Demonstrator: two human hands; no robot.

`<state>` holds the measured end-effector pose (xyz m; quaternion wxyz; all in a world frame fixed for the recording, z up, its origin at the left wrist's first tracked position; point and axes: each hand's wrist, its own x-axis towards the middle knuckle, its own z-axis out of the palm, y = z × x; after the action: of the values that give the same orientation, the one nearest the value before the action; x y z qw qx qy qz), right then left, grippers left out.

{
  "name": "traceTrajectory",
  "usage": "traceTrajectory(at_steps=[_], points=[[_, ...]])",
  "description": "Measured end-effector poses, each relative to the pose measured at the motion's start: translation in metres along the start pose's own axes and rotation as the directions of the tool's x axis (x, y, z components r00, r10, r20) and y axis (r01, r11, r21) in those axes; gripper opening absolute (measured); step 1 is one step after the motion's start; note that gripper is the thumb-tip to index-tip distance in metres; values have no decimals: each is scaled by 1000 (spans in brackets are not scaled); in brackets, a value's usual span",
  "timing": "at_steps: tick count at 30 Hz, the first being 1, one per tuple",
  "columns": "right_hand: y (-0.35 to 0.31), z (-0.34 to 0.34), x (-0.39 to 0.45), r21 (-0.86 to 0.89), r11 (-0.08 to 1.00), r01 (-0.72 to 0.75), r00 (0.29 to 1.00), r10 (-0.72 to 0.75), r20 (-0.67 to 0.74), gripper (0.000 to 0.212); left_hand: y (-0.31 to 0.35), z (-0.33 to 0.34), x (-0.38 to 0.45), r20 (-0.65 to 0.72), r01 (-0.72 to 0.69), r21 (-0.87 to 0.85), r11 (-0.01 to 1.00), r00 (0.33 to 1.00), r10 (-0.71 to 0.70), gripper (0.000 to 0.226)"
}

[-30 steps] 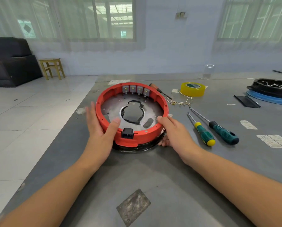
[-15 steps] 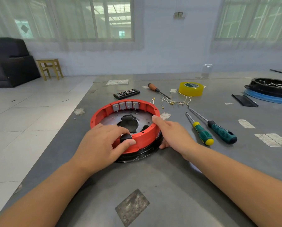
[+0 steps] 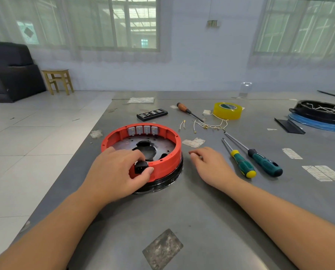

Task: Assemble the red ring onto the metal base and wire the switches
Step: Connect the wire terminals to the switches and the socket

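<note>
The red ring sits on the metal base near the left edge of the grey tabletop, with a dark rim showing under it on the near right side. Four grey switches stand in a row against the inside of the ring's far wall. The person's left hand lies over the near part of the ring, its grip closed on a black socket set in the ring's near wall, thumb on the outer side and fingers curled over the top. The right hand is just beside the ring on the right, apart from it, fingers relaxed and its grip released on nothing.

To the right of that hand lie two green-handled screwdrivers, side by side, tips pointing away. Farther back are loose wires with brass terminals, a roll of yellow tape, a wooden-handled screwdriver and a black bit case. At the far right a black round housing rests on a blue disc.
</note>
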<state>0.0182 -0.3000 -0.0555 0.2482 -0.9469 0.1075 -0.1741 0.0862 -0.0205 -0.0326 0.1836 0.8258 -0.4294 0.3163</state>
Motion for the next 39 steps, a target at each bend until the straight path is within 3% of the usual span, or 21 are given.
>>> traceTrajectory(at_steps=[10,21,25,31,39], points=[[-13,31,96,-109,986,-127,991,123,-48,35,5,15,2,-13,80,143,986,997,-79,34],[-5,49,178,-113,947,-300,943,277,-183,24,-5,30,7,-90,127,103,987,989,-118,37],[-2,54,185,-183,935,-304,942,267,-202,29,-5,32,8,-104,129,98,987,987,-119,36],[-2,61,186,-231,934,-273,949,221,-226,19,-4,32,8,-88,141,101,985,987,-133,36],[-5,51,163,-100,975,-198,935,158,-316,21,-6,30,7,-66,140,88,986,989,-134,39]])
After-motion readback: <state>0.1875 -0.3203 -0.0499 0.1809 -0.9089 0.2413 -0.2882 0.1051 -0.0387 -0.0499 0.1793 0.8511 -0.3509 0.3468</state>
